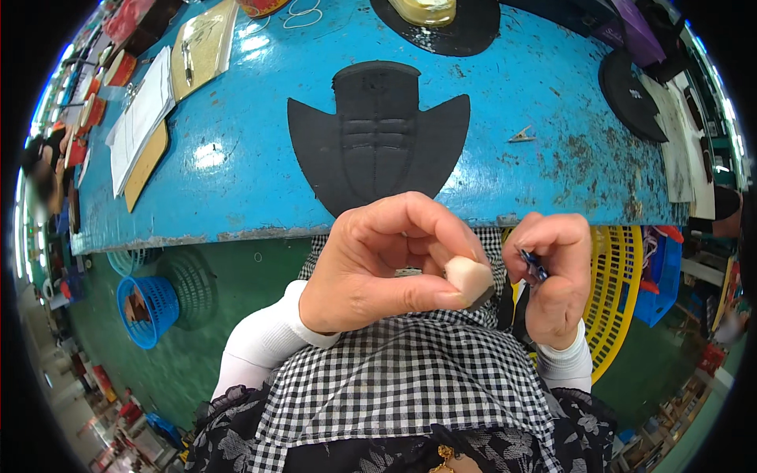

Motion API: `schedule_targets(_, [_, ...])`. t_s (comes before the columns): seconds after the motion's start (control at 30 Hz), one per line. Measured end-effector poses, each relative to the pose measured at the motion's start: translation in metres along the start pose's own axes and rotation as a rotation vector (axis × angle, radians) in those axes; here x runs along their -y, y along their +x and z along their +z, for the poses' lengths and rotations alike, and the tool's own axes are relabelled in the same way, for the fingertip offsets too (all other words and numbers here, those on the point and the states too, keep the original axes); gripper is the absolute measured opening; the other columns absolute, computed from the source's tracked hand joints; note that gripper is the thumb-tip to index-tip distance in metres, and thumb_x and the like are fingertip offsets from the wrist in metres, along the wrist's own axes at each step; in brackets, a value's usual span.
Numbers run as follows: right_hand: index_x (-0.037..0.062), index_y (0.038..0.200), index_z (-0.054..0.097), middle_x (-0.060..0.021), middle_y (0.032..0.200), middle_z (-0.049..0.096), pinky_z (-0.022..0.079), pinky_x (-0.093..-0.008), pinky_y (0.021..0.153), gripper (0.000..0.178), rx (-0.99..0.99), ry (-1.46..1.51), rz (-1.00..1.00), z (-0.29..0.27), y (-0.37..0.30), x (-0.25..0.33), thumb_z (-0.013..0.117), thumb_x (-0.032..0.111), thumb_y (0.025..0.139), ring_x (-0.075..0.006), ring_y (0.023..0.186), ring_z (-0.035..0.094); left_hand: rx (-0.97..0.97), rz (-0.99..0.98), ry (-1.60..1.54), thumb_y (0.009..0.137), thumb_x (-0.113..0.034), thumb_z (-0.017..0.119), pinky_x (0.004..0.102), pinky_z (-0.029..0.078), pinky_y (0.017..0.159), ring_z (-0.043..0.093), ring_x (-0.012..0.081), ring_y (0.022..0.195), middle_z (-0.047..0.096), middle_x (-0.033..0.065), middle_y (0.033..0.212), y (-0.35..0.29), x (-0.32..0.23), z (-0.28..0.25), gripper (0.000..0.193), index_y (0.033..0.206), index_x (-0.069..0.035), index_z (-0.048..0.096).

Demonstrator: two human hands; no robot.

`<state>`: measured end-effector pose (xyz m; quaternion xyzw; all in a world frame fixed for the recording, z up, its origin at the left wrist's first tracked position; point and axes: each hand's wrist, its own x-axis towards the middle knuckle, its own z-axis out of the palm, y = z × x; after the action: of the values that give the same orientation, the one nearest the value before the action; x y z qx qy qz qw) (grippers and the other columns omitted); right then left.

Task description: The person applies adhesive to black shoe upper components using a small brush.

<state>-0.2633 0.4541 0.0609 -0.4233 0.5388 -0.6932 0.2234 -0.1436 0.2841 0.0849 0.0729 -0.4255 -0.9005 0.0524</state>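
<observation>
My left hand [386, 264] is in front of the table's near edge, thumb and fingers pinching a small beige block [469, 276] with a dark underside; its material is unclear. To its right, my right hand [560, 276] is closed round a small dark-blue, shiny tool [534, 265], mostly hidden by the fingers. The two hands are apart. Just beyond them, a flat black shoe upper piece [378, 142] with raised ridges and two pointed wings lies on the blue table [252, 173], its near tip behind my left hand.
A small metal clip [521, 135] lies right of the black piece. Papers [143, 118] and a tan folder with a pen [189, 63] rest at left. More black pieces [631, 94] are at right. A blue basket [148, 311] and a yellow basket [619, 299] stand below the table edge.
</observation>
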Motion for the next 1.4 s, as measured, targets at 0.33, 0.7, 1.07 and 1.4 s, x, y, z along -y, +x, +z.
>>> schedule_targets(0.33, [0.0002, 0.098, 0.054, -0.0077, 0.073, 0.061, 0.043, -0.0218, 0.052, 0.044, 0.02, -0.173, -0.051, 0.018, 0.007, 0.0, 0.074, 0.034, 0.079, -0.0117, 0.06, 0.058, 0.095, 0.123, 0.037, 0.076, -0.005, 0.076, 0.0229, 0.049, 0.071, 0.062, 0.0095, 0.084, 0.066, 0.0072, 0.096, -0.004, 0.01, -0.011, 0.03, 0.1, -0.002, 0.059])
schedule_targets(0.7, [0.0009, 0.096, 0.054, -0.0077, 0.074, 0.063, 0.043, -0.0215, 0.051, 0.035, -0.016, -0.157, -0.027, 0.021, 0.005, 0.0, 0.073, 0.026, 0.082, -0.0108, 0.059, 0.058, 0.099, 0.157, 0.087, 0.076, -0.005, 0.076, 0.0234, 0.049, 0.071, 0.062, 0.0096, 0.083, 0.066, 0.0076, 0.095, -0.002, 0.01, -0.011, 0.028, 0.098, -0.002, 0.059])
schedule_targets(1.07, [0.0003, 0.094, 0.054, -0.0084, 0.075, 0.064, 0.041, -0.0214, 0.05, 0.031, -0.04, -0.118, -0.023, 0.019, 0.002, -0.003, 0.072, 0.022, 0.083, -0.01, 0.059, 0.057, 0.074, 0.116, 0.13, 0.076, -0.005, 0.076, 0.0235, 0.048, 0.071, 0.06, 0.0092, 0.082, 0.065, 0.0081, 0.097, -0.001, 0.01, -0.011, 0.026, 0.096, -0.004, 0.06])
schedule_targets(1.4, [0.0042, 0.085, 0.058, -0.0096, 0.071, 0.062, 0.044, -0.0279, 0.056, 0.024, 0.322, -0.856, 0.448, -0.055, 0.009, 0.001, 0.073, 0.022, 0.078, -0.0174, 0.06, 0.06, 0.149, 0.151, 0.089, 0.078, 0.001, 0.071, 0.028, 0.05, 0.079, 0.06, 0.013, 0.089, 0.062, 0.0129, 0.101, 0.0, 0.011, -0.016, 0.025, 0.096, -0.003, 0.055])
